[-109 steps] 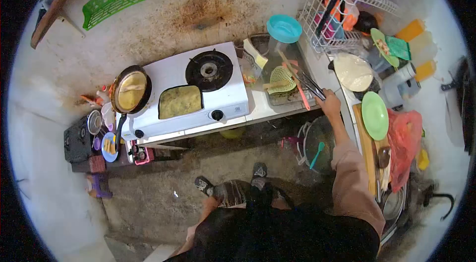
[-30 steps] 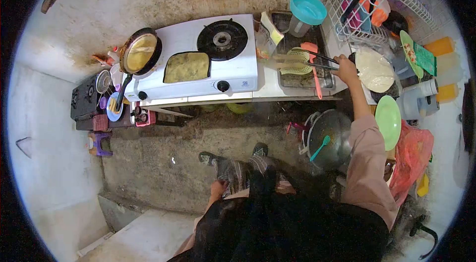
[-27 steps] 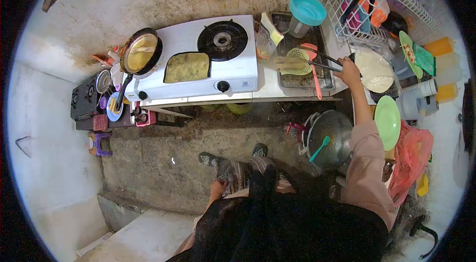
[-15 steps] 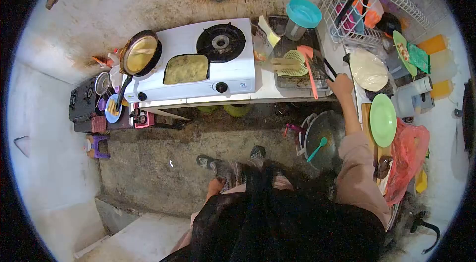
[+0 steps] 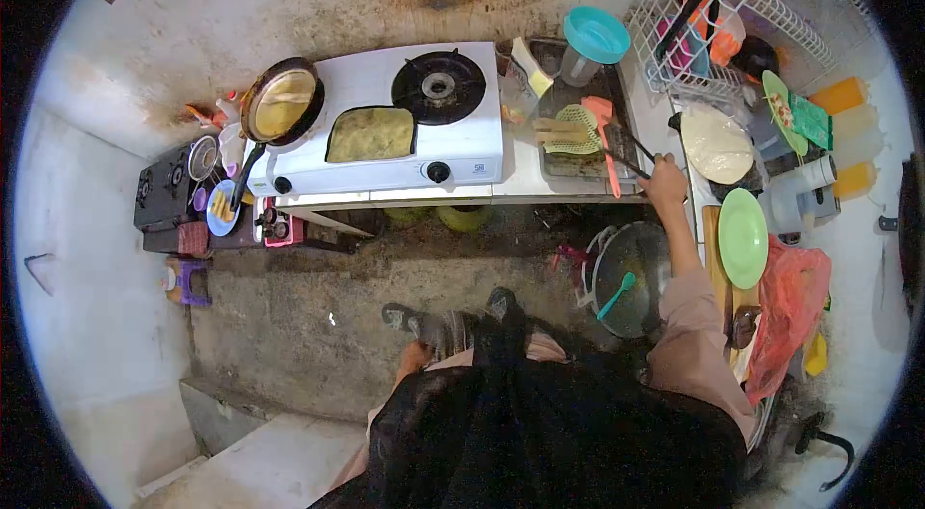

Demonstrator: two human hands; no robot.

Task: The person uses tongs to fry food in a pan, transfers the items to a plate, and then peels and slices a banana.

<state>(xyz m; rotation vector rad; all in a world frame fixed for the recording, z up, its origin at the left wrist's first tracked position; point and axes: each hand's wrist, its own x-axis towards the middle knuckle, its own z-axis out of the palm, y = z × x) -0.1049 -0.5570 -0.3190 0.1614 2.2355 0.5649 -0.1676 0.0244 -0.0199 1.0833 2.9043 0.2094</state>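
My right hand is closed around a pair of black tongs, whose two arms spread apart toward a dark tray. Beside the tongs on that tray lie an orange spatula and a pale green perforated skimmer. My left hand hangs low next to my leg, its fingers mostly hidden. On the white stove, a frying pan with something yellowish in it sits over the left burner. A flat, dark-edged square piece with a yellow-green surface rests between the burners.
A green plate and round pale dough are on the right counter, near a red plastic bag. Below stands a large wok holding a turquoise spoon. A white wire rack occupies the back right corner.
My right hand has turned slightly, and the tongs' arms now show spread wider, one reaching lower toward the orange spatula. The whole view has shifted a little. My left hand stays low.
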